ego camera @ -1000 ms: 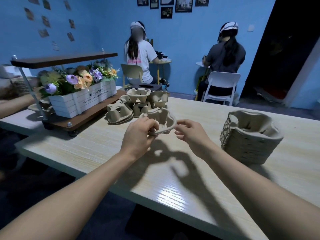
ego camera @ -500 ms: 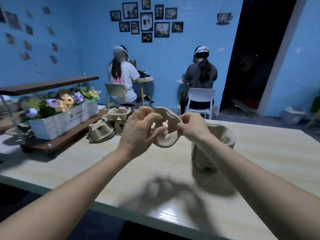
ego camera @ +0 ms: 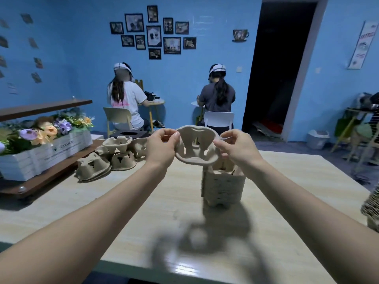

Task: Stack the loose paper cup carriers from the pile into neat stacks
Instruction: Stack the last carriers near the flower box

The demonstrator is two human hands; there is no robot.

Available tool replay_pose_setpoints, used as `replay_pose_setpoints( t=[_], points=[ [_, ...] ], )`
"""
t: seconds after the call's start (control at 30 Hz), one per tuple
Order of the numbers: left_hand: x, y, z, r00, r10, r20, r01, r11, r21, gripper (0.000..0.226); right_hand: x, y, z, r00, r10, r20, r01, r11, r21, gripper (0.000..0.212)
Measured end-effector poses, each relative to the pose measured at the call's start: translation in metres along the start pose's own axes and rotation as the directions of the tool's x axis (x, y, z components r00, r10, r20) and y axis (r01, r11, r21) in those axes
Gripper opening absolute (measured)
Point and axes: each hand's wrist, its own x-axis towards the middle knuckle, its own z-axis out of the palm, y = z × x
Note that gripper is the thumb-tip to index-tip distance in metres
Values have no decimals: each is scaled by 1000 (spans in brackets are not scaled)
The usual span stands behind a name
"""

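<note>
1. Room dim overall, with a cool blue cast off the walls.
2. Light comes from above: a bright glare patch sits on the table (ego camera: 184, 269) near its front edge.
3. Soft, smeared shadows of the arms and the carrier (ego camera: 196, 147) fall on the tabletop.
4. Doorway (ego camera: 281, 64) nearly black, no detail inside.
5. Wide-angle bending at the edges; forearms stretched.
6. Background slightly soft.

Second stack (ego camera: 372, 208) cut off by right edge. Held carrier (ego camera: 196, 147) hides top of the middle stack (ego camera: 223, 185). Flower box (ego camera: 41, 156) cropped at left. Wall photos (ego camera: 153, 35) too small to read.
</note>
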Motion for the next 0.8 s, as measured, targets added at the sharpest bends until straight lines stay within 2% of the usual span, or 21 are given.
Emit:
replay_pose_setpoints(
  t=[0.17, 0.27, 0.37, 0.47, 0.57, 0.7, 0.8],
  points=[
    [2, -3, 32, 991, -120, 54, 123, 990, -74, 5, 0, 11, -21, 997, 39, -73, -39, 999, 6, 16],
    [-5, -7, 40, 967, -202, 156, 216, 974, -75, 20, 3, 19, -31, 990, 56, -129, -60, 998, -23, 11],
    [-11, -11, 42, 952, -196, 234, 205, 979, -15, 9, 2, 26, -35, 984, 101, -146, -105, 994, -22, 12],
    [-12, -15, 45, 949, -200, 244, 193, 980, 51, 18, 0, 33, -36, 974, 144, -176, -150, 988, -25, 19],
    [-14, -17, 48, 949, -197, 246, 183, 980, 77, 25, -1, 38, -38, 967, 165, -192, -173, 985, -26, 4],
    [-17, -22, 48, 950, -172, 260, 165, 985, 50, 19, -7, 42, -36, 969, 157, -191, -175, 981, -80, 24],
    [-19, -26, 47, 951, -174, 256, 159, 984, 77, 14, -13, 42, -33, 966, 156, -206, -182, 976, -116, 26]
  ],
)
